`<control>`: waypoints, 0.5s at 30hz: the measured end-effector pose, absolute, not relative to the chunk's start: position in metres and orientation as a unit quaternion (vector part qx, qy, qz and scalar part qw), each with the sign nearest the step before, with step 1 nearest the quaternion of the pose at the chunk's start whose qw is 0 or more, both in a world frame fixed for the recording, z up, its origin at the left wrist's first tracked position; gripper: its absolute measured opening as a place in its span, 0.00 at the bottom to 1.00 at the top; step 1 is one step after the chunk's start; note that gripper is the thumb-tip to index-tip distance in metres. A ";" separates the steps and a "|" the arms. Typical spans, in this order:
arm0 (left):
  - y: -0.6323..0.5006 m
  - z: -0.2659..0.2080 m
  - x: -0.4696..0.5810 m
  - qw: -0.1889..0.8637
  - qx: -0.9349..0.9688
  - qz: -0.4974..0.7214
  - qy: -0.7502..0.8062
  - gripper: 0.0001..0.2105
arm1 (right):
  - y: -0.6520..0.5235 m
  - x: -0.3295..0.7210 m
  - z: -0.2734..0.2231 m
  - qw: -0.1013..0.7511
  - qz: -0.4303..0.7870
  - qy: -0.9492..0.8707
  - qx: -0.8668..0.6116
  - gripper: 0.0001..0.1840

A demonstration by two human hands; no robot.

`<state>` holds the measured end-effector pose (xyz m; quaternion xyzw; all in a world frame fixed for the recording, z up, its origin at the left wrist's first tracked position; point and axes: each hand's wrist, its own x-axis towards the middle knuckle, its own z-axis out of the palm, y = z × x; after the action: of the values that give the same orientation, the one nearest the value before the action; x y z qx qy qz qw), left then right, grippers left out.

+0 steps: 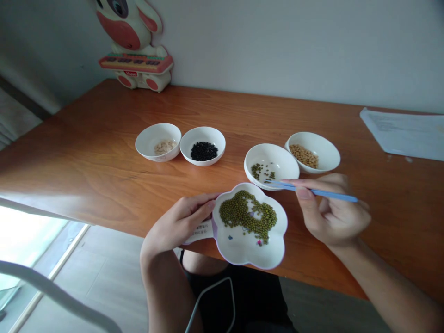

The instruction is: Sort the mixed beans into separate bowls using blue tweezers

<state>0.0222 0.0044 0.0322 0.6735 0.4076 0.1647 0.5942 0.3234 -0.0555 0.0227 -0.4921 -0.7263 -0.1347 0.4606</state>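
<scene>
My left hand (183, 219) is closed on the left side of a white, flower-shaped dish (265, 256) with a purple rim. Many green mung beans (249, 212) lie in its upper part. The dish is at the table's front edge, close in front of a white bowl (282, 159) with fewer mung beans. Between its fingers my right hand (333, 208) pinches a thin blue stick-shaped tool (333, 194). The tool points left, its tip over or in that bowl's near side; I cannot make out the tip's shape or whether it touches beans.
Behind to the right, a white bowl (328, 159) holds tan beans. Further left stand a bowl of black beans (204, 133) and a bowl of pale flat pieces (147, 141). A toy piano (138, 62) and paper sheets (416, 134) lie farther back on the wooden table (86, 166).
</scene>
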 end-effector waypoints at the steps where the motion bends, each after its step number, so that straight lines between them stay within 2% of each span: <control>1: 0.004 0.032 0.022 0.591 0.676 0.167 0.408 0.22 | -0.055 0.321 0.024 0.458 -0.119 -0.742 -0.474 0.20; 7: 0.004 0.032 0.022 0.590 0.676 0.162 0.410 0.22 | -0.051 0.311 0.020 0.408 -0.035 -0.801 -0.438 0.14; 15: 0.004 0.034 0.023 0.609 0.659 0.157 0.411 0.23 | -0.050 0.308 0.019 0.393 -0.029 -0.809 -0.435 0.13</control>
<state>0.0232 0.0041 0.0338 0.6593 0.4114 0.1575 0.6093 0.3084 -0.0496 0.0190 -0.4355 -0.8094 -0.0290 0.3929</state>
